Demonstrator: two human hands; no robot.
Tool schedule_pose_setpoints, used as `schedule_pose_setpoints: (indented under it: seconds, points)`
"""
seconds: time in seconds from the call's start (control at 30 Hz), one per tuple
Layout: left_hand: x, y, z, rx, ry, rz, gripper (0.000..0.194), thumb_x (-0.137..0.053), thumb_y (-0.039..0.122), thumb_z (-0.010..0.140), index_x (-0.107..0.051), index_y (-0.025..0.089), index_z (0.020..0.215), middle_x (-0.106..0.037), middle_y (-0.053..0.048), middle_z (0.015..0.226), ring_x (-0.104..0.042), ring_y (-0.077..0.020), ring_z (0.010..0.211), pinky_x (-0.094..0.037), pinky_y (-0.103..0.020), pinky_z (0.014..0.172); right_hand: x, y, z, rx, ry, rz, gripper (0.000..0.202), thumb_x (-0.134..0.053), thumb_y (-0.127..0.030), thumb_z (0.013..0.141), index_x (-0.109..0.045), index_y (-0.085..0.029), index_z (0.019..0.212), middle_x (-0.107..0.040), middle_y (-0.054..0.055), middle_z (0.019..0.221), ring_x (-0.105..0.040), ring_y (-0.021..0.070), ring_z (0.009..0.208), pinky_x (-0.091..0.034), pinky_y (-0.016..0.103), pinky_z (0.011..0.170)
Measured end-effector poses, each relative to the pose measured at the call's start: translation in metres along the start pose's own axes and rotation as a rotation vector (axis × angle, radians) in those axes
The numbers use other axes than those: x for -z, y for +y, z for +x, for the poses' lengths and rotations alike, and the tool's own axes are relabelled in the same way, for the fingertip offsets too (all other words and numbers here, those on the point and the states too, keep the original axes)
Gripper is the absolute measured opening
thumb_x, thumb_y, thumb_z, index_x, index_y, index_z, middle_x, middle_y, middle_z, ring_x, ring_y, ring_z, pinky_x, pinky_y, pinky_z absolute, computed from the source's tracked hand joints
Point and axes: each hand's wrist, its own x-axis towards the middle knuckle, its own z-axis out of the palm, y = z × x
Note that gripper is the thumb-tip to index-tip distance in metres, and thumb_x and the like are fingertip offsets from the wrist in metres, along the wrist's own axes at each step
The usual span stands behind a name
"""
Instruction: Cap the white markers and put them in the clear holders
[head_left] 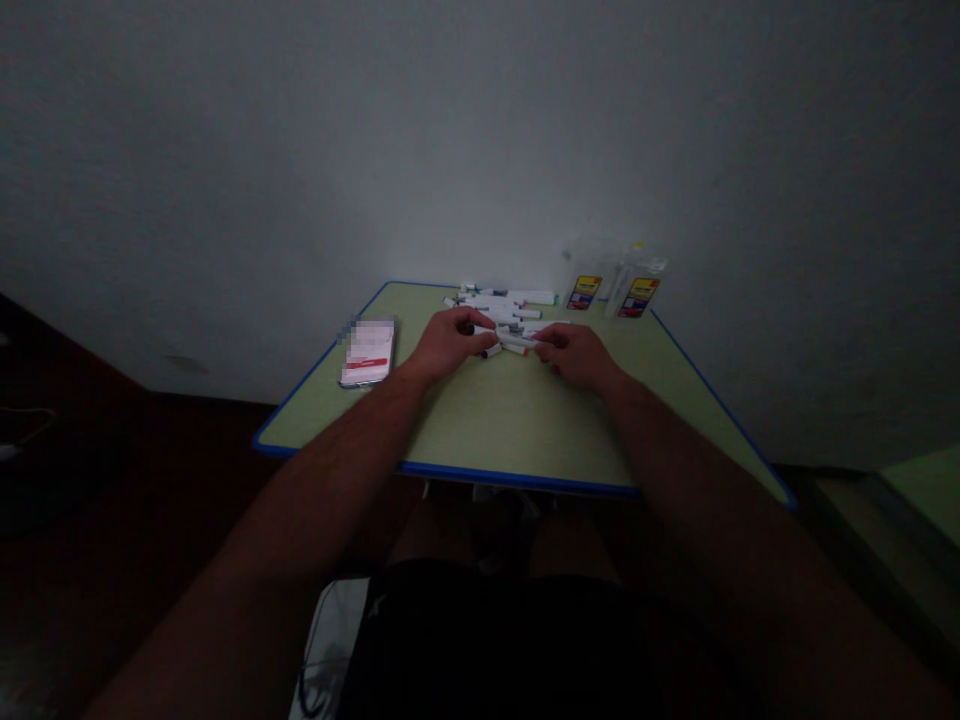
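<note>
Prob. light, stiff, slick markers (529, 314), best held mid-barrel; L hand (448, 345) & R hand (577, 355) fingers at them, can't tell if clamped.

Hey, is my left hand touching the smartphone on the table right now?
Apart: the head view shows a strip of pale green tabletop between your left hand and the smartphone.

From my end I take this for a dim room in a home: a small, blue-edged desk (525, 425) against a plain wall (300, 150), with loose markers (531, 297) and a phone (368, 352).
</note>
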Motion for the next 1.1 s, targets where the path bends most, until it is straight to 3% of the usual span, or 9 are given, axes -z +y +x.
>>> schedule_pose_setpoints:
  seconds: [1.1]
  points:
    - [0.004, -0.017, 0.006, 0.012, 0.035, 0.109, 0.02, -0.082, 0.021, 0.068, -0.073, 0.016, 0.085, -0.069, -0.002, 0.073, -0.059, -0.0136, 0.065, -0.048, -0.029, 0.063, -0.001, 0.001, 0.001, 0.05, 0.055, -0.054, 0.017, -0.073, -0.028, 0.081, -0.078, -0.02, 0.095, -0.071, 0.004, 0.078, -0.061, 0.0163, 0.068, -0.047, 0.03, 0.063]
